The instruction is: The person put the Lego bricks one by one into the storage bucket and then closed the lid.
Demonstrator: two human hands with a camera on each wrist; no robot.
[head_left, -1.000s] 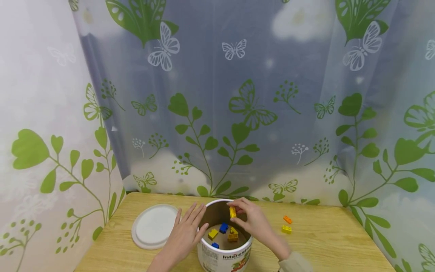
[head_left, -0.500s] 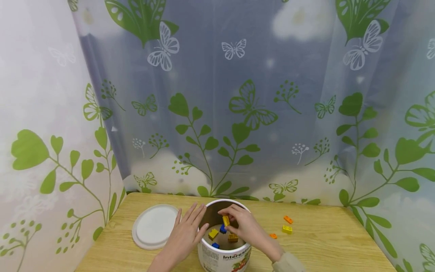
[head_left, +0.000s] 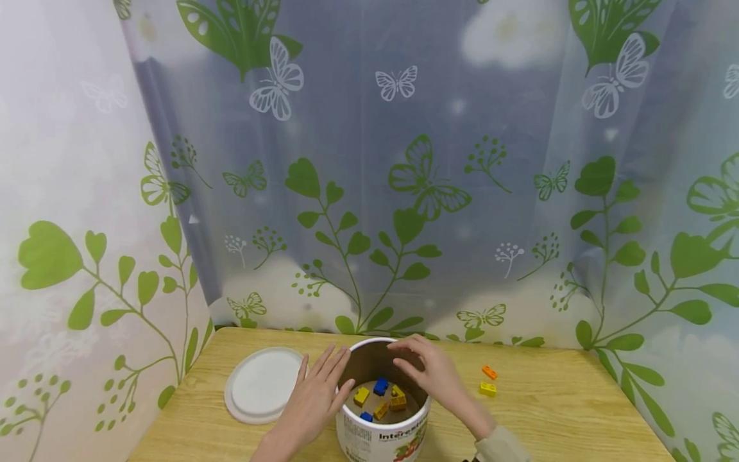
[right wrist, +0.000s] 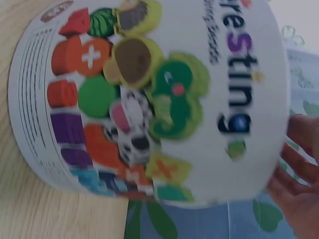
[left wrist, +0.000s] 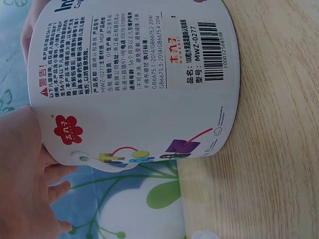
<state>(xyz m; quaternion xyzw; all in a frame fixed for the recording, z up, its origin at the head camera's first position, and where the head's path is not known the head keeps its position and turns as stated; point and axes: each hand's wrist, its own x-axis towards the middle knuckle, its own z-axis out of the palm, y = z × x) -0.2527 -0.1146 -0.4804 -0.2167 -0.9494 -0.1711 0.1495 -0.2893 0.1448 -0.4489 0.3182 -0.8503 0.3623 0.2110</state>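
Observation:
A white printed bucket (head_left: 358, 441) stands on the table with its mouth up. Inside, on its floor, lie several toy bricks: a yellow brick (head_left: 361, 396) at the left, a blue brick (head_left: 381, 385) behind, a darker yellow brick (head_left: 380, 410) in front, and more beside them. My left hand (head_left: 314, 398) rests with straight fingers against the left rim; the left wrist view has its fingers beside the bucket wall (left wrist: 129, 107). Over the right rim hovers my right hand (head_left: 435, 375), fingers parted and bent a little, holding nothing.
Left of the bucket a round white lid (head_left: 264, 385) lies flat. On the table (head_left: 554, 410) to the right are an orange brick (head_left: 489, 372) and a yellow brick (head_left: 487, 389). A patterned curtain (head_left: 358, 192) hangs behind the table.
My right hand lowered a yellow brick into the bucket, let it go among the others, and drew back up to the right rim. The left hand has stayed in place.

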